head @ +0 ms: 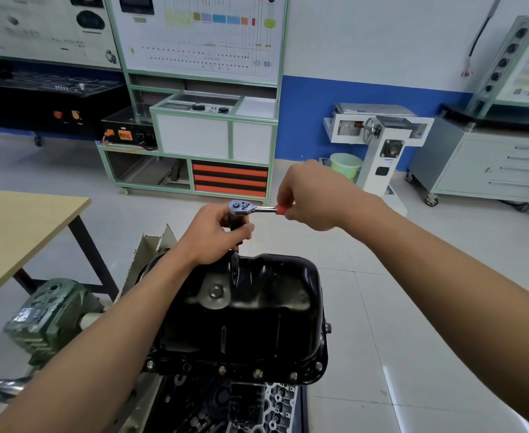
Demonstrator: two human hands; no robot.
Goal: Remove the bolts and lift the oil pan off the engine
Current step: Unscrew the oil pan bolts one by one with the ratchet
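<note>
Workshop here: pale tiled floor (382, 276), a green-framed training cabinet (194, 135) against the back wall, a wooden counter (13, 232) off left. Both arms reach over the black oil pan (257, 323), which sits on the engine (257, 407), bolts (258, 373) lining its near flange. The left hand (216, 235) grips the shaft under the ratchet (250, 208) head, and the right hand (310, 195) pinches the red handle.

Tiled floor (382, 292) carries wooden table (13, 232), green bucket (346, 165) (beside white machine (382, 145)).
</note>
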